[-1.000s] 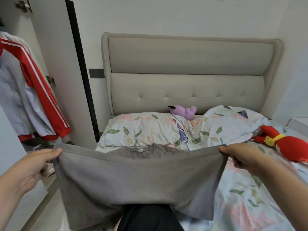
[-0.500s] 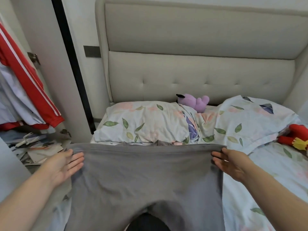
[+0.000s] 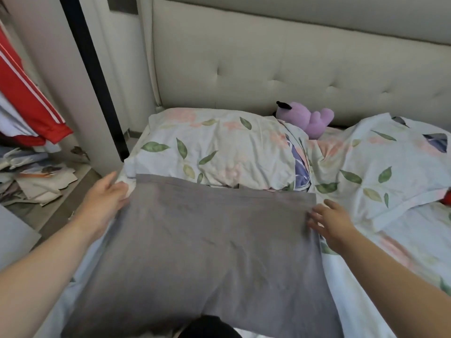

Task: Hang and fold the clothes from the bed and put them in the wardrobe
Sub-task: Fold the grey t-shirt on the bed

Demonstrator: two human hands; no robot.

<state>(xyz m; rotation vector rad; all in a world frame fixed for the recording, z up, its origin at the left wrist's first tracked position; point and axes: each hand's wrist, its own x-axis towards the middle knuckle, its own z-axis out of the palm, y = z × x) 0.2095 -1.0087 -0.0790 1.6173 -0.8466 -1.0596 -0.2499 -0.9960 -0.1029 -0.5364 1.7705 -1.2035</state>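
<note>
One head-worn view looks forward and down, close over the bed (image 3: 402, 240). It faces the headboard (image 3: 292, 69), well beyond the fingertips (image 3: 314, 212).

Soft even daylight; faint shadows; wide-angle bending at edges; slight motion blur throughout.

Purple plush toy (image 3: 310, 118) between two floral pillows (image 3: 219, 147), tufted headboard (image 3: 292, 57) behind, perhaps papers (image 3: 36, 181) floorward left.

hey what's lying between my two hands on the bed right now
In the head view, the grey garment lies spread flat between the left hand and right hand, each at one of its side edges.
</note>
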